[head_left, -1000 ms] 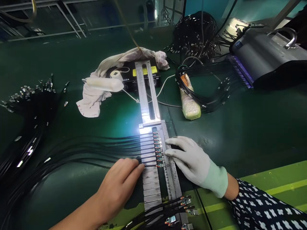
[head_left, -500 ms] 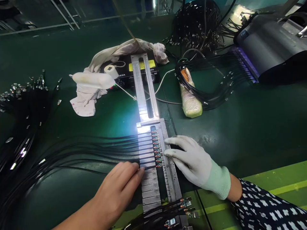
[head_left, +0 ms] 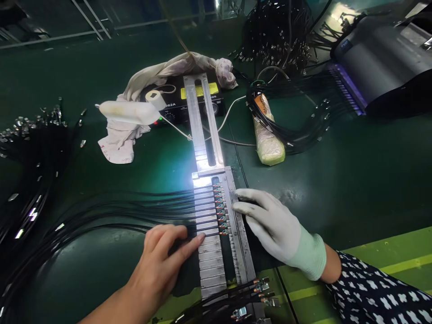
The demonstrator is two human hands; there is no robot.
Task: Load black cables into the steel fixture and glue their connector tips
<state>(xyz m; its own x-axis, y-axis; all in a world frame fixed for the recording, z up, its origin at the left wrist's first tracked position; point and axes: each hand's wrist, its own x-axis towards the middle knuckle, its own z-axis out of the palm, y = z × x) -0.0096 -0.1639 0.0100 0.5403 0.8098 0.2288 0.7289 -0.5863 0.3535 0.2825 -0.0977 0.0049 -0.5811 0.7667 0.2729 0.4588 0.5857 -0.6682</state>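
My bare left hand [head_left: 164,252] is at the left edge of a slotted metal jig [head_left: 212,265]. Its thumb stretches to the lowest seated cable, while the bent fingers stay apart from the thumb, over the black cables [head_left: 128,215]. Several of these cables lie side by side across the jig, their stripped ends and small metal connectors [head_left: 222,219] lined up along its right rail [head_left: 240,234]. My right hand [head_left: 275,225], in a white glove with a pale green cuff, rests its extended fingertips on that rail and grips nothing.
Loose cables with metal ends [head_left: 261,285] cross the jig's near end. A black control box [head_left: 175,105], a twisted cloth [head_left: 158,72] and a white soldering-tool-like handle [head_left: 128,112] lie behind. Cable bundles [head_left: 33,130] sit left; a grey machine [head_left: 381,67] stands right.
My left fingers have lifted back from the lowest cable and parted from the thumb, which stays by the jig. My right fingertips have shifted slightly up and right along the rail.
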